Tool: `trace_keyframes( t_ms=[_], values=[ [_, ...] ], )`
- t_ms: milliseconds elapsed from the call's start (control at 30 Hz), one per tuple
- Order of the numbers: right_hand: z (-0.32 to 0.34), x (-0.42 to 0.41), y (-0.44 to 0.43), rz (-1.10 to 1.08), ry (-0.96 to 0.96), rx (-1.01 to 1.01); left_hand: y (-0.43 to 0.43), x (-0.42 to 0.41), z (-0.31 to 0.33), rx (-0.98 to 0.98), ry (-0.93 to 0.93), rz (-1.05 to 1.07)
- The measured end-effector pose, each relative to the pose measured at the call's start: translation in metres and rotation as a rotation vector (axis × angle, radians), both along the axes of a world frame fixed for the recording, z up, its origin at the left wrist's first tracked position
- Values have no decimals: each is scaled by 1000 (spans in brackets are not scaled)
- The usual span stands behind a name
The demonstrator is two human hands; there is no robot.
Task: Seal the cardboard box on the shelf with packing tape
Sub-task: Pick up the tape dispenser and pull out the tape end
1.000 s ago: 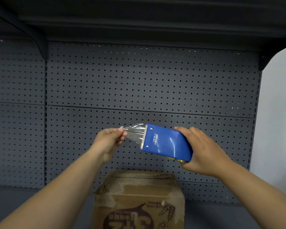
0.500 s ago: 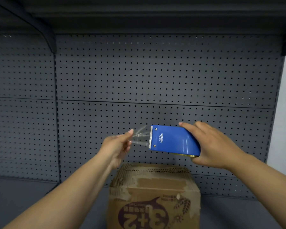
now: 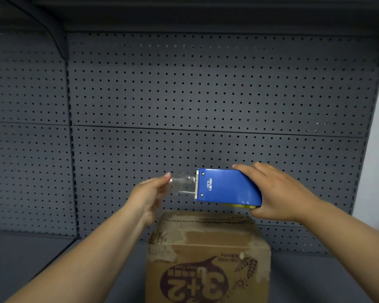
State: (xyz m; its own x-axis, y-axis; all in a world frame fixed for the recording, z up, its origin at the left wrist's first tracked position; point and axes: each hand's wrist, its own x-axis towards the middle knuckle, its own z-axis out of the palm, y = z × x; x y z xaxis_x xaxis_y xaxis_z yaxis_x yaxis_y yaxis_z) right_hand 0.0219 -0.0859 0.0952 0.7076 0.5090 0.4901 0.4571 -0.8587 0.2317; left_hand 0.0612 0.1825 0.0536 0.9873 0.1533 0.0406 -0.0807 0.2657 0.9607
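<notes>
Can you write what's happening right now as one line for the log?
left hand: pinching clear tape end | right hand: holding blue tape dispenser | cardboard box: on shelf, below hands, no new tape yet

There is one view only, from a wide-angle camera worn on the person's head. It faces forward and slightly down into a shelf bay, square to the pegboard back panel (image 3: 217, 101), whose lines bow toward the frame edges. Both forearms run in from the lower corners, so the left hand (image 3: 150, 194) and right hand (image 3: 280, 193) meet at arm's reach, just below the frame's middle. The tape dispenser (image 3: 228, 186) they grip sits there; the cardboard box (image 3: 208, 254) lies below the grip, cut off by the bottom edge. The shelf above (image 3: 184, 12) spans the top.
</notes>
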Motion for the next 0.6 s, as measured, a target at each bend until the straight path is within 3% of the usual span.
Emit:
trace_keyframes(
  t_ms=[167,400,600],
  values=[
    [2,1,7,9,34,-45,7,9,-8,110,-85,28],
    [1,4,16,-6,82,-88,8,10,-8,157,-34,-120],
    [0,7,23,8,95,-74,5,16,-12,308,-62,-107]
  ],
)
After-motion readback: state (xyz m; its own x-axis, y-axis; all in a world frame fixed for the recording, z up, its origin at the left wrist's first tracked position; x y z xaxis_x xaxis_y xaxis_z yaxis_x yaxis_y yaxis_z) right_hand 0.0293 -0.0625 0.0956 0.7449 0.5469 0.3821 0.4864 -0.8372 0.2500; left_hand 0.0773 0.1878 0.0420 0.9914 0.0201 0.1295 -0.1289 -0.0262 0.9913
